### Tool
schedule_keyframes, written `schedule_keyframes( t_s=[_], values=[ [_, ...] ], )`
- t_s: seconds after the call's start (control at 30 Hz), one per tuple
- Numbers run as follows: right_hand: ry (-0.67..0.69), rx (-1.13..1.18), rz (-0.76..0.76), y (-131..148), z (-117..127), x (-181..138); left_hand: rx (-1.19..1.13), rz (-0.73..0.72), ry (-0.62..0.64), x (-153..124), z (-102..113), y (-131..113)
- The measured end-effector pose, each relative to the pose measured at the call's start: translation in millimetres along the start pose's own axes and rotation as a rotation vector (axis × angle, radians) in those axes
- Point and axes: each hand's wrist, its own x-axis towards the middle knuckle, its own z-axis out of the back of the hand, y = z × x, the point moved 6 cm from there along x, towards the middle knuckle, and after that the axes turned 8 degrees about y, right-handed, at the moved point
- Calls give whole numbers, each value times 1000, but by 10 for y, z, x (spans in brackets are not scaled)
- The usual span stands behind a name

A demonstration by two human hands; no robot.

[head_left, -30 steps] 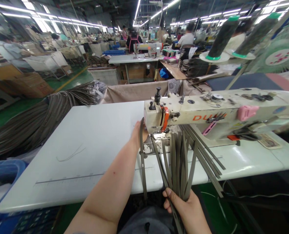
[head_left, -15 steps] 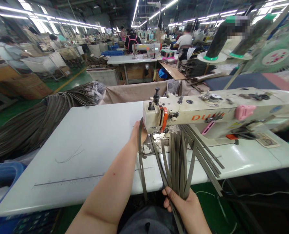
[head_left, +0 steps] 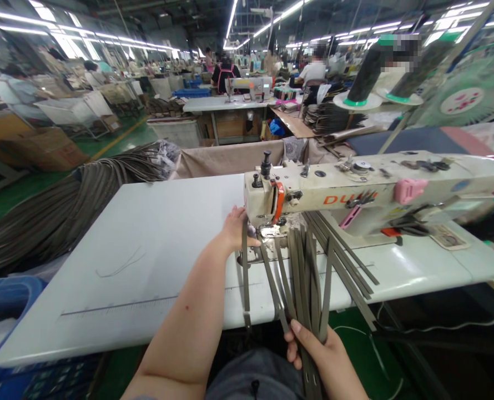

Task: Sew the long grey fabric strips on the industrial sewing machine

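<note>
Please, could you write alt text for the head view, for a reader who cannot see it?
A person's right hand holds a bunch of dark strips at a sewing machine on a white table. The left hand is at the machine's left end, one strip passing in front of it.

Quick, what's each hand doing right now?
Left hand: by the sewing machine; can't tell if it holds the hanging strap.
Right hand: closed, holding a strap bundle.

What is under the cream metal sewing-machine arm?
Flat grey-brown straps and a shiny metal plate show beneath. Several straps run out of sight; the arm covers their far parts.
</note>
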Motion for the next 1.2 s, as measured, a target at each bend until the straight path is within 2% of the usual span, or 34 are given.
schedule_keyframes(
  t_s=[0.2,0.33,0.43,0.53,0.7,1.03,1.2],
  values=[
    [-24,155,2,32,76,-109,37,35,-10,-51,67,-68],
    [-106,237,-109,-65,151,-143,112,68,53,-83,82,-150],
    [-104,272,-162,-133,174,-157,158,97,85,-94,93,-193],
    [-70,223,-151,-161,192,-161,149,119,86,-96,103,-205],
    [-88,111,-89,-188,254,-157,120,135,68,-109,107,-209],
    [-98,65,-49,-242,254,-128,112,119,82,-140,148,-273],
    [-23,-96,-29,-211,285,-100,124,148,-9,-127,191,-214]
  ],
)
